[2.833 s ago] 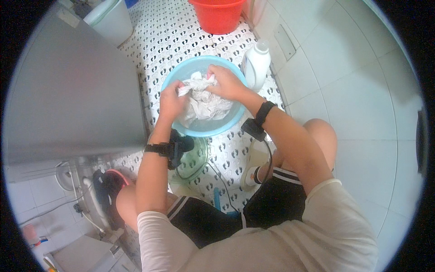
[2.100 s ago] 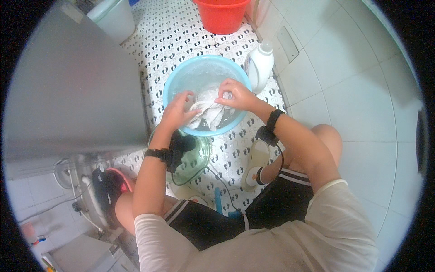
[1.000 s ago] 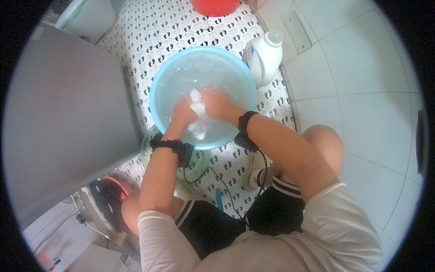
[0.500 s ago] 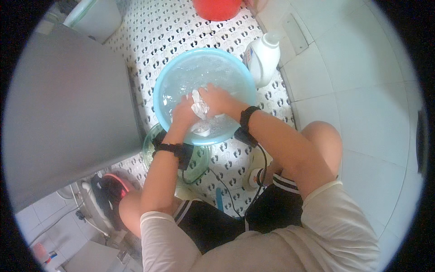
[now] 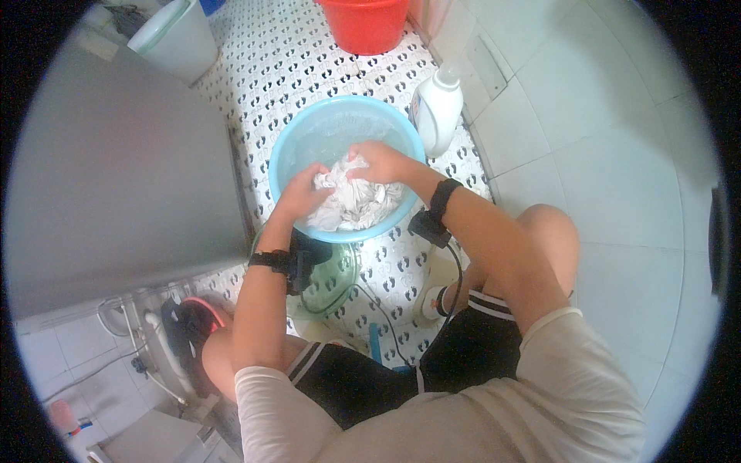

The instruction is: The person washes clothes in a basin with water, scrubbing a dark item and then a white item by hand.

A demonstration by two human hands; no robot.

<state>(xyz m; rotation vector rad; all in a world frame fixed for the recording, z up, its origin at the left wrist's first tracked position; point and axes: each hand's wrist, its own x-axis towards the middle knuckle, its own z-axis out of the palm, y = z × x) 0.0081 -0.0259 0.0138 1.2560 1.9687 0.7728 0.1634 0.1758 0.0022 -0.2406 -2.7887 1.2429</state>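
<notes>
A bunched, wet white cloth (image 5: pixel 356 199) lies in the near half of a light blue basin (image 5: pixel 275 171) of sudsy water. Its exact kind cannot be made out from the folds. My left hand (image 5: pixel 302 194) grips the cloth's left side, thumb and fingers closed on the fabric. From the right, my right hand (image 5: pixel 377 163) clutches its upper part, fingers curled into the folds. Both wrists carry black straps with small boxes and cables.
A white detergent bottle (image 5: pixel 438 114) stands right of the basin by the tiled wall (image 5: pixel 617 201). Beyond are a red bucket (image 5: pixel 367 27) and a white bin (image 5: pixel 177 42). A large grey panel (image 5: pixel 123 177) borders the left. A green translucent basin (image 5: pixel 336 285) sits nearer me.
My hands have spread apart and the cloth now shows much more, lifted and bunched between them. Earlier it was mostly under water. The head view has shifted slightly.
</notes>
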